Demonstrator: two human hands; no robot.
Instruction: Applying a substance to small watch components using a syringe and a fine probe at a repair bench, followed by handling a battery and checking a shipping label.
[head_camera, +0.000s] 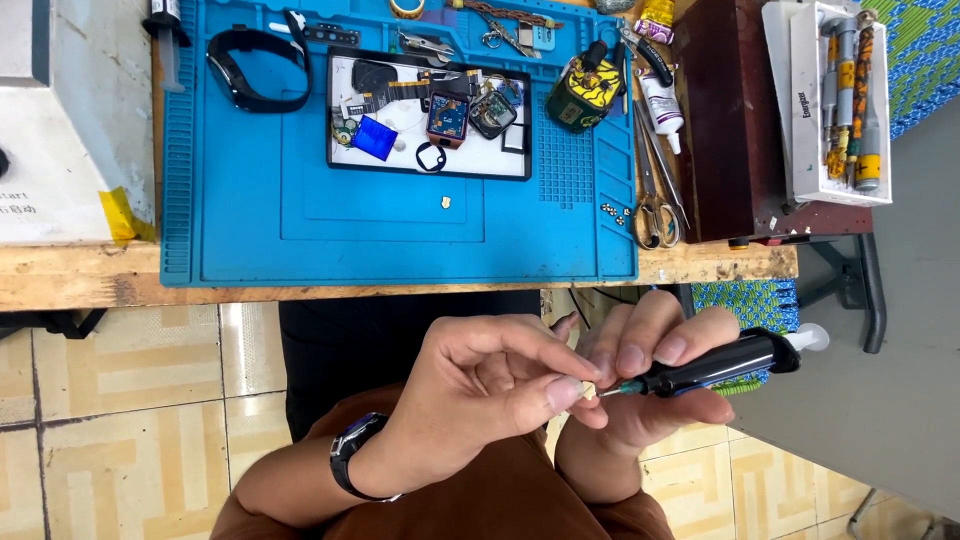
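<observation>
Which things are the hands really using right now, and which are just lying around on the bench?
In use:
- black syringe, held by the right hand
- its needle tip, pinched by the left hand

Lying about:
- blue mat
- tray of small parts
- black strap
- scissors
- white tube

A wooden workbench (90, 272) carries a blue mat (240, 200) and scissors (655, 215).

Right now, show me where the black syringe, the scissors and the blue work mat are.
black syringe (715, 366), head view, on the middle of its barrel, held in the right hand (640, 385).
scissors (656, 215), head view, just above the finger loops.
blue work mat (400, 245), head view, on a bare stretch near its front edge.
</observation>
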